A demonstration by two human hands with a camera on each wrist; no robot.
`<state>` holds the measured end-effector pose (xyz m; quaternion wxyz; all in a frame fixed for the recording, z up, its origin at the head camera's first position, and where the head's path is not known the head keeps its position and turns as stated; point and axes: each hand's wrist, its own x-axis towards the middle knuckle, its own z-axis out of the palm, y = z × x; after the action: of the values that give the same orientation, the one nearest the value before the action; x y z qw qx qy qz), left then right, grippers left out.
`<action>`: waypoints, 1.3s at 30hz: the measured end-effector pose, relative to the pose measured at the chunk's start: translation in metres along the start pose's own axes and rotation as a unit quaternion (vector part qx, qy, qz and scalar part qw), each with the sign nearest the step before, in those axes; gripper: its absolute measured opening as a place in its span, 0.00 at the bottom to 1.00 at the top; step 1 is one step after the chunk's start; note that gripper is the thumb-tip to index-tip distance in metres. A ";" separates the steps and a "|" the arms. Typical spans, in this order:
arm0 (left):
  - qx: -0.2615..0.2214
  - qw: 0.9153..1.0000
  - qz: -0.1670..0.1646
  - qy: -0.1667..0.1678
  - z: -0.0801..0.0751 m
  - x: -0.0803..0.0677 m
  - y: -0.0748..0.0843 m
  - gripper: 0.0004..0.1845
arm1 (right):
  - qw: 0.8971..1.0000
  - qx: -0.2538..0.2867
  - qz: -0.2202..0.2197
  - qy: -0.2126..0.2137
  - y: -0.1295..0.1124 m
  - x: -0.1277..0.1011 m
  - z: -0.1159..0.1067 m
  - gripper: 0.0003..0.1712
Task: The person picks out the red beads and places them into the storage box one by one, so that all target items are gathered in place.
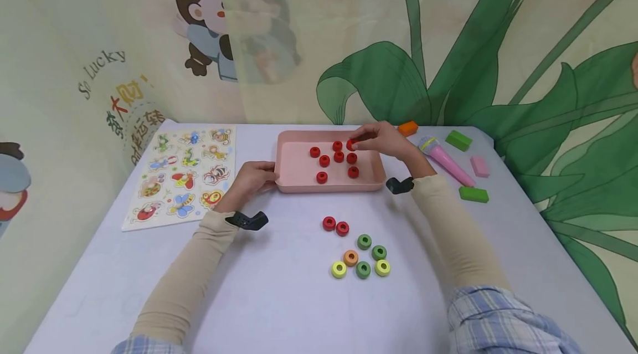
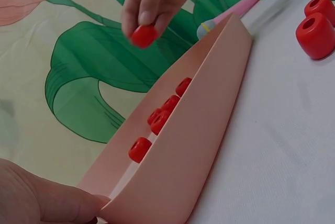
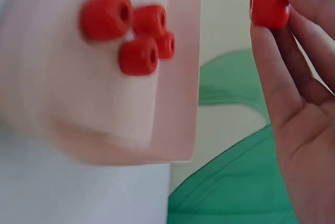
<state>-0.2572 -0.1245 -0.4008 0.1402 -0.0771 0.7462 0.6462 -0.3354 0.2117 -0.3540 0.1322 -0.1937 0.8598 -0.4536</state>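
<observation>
A shallow pink tray (image 1: 295, 172) lies on the table, with several red beads (image 1: 324, 161) spread over its floor. My left hand (image 1: 253, 178) grips the tray's left end, the thumb over the rim in the left wrist view. Above the tray's far right part, my right hand (image 1: 384, 139) pinches a red bead (image 3: 269, 3) between thumb and fingertips. In the left wrist view that held bead (image 2: 144, 36) hangs higher than the tray's wall. Two more red beads (image 1: 335, 226) rest on the table in front of the tray.
Nearer me lie green beads (image 1: 364, 241), yellow beads (image 1: 339, 270) and an orange bead (image 1: 351, 257). A sticker sheet (image 1: 181, 177) is at left. A pink toy microphone (image 1: 448, 163) and coloured blocks (image 1: 473, 194) are at right. A printed curtain (image 1: 279, 99) hangs behind.
</observation>
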 end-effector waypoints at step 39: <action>-0.010 1.000 -0.002 0.001 -0.001 0.000 -0.001 0.24 | 0.990 -0.104 0.097 0.009 0.026 0.056 0.014 0.19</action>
<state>-0.2567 -0.1258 -0.4015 0.1395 -0.0809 0.7398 0.6532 -0.3848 0.1890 -0.3861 0.1467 -0.1184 0.9180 -0.3488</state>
